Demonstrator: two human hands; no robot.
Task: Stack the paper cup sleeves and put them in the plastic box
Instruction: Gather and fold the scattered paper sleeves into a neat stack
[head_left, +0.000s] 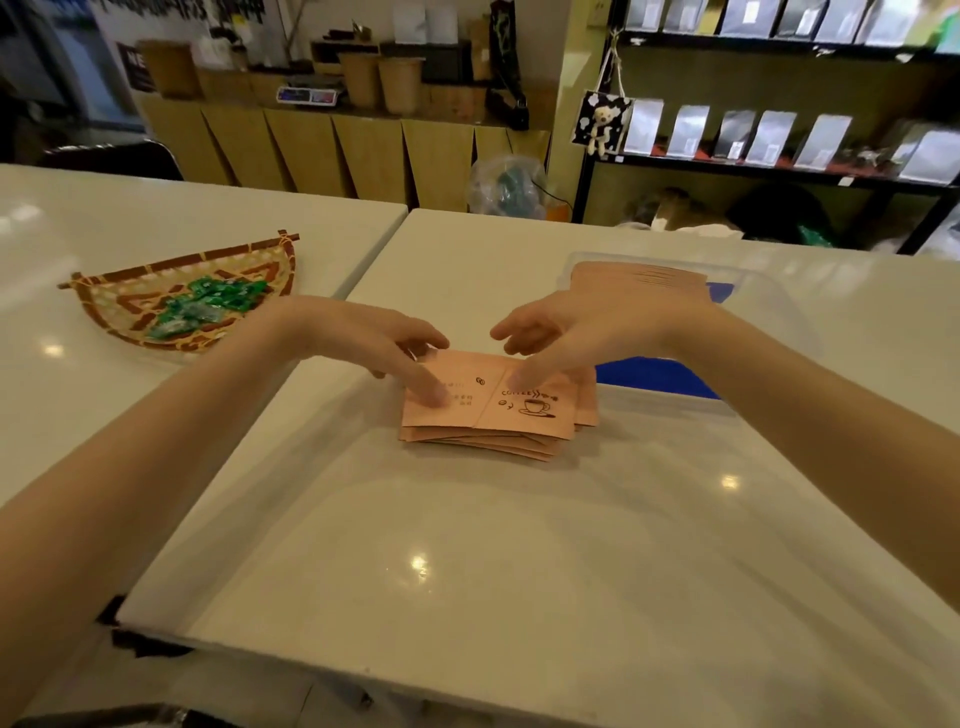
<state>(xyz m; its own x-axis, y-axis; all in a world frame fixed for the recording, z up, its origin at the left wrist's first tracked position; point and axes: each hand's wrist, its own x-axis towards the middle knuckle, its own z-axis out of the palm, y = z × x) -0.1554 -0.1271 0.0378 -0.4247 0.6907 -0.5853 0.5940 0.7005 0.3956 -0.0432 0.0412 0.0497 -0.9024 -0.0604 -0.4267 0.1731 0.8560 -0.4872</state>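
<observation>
A pile of several flat pink-brown paper cup sleeves (498, 415) lies on the white table, its top sleeve printed with a coffee cup. My left hand (379, 343) rests its fingertips on the pile's left half, thumb at the far edge. Fingers spread, my right hand (561, 332) presses on the right half with its thumb lifted. Neither hand has lifted a sleeve. A clear plastic box (774, 312) with blue latches stands just right of the pile, partly behind my right wrist. More sleeves (639, 275) lie at its far end.
A woven fan-shaped basket (130, 301) with green wrapped sweets sits on the neighbouring table to the left. A gap separates the two white tables (467, 545). Shelves with bags stand at the back right, a wooden counter at the back.
</observation>
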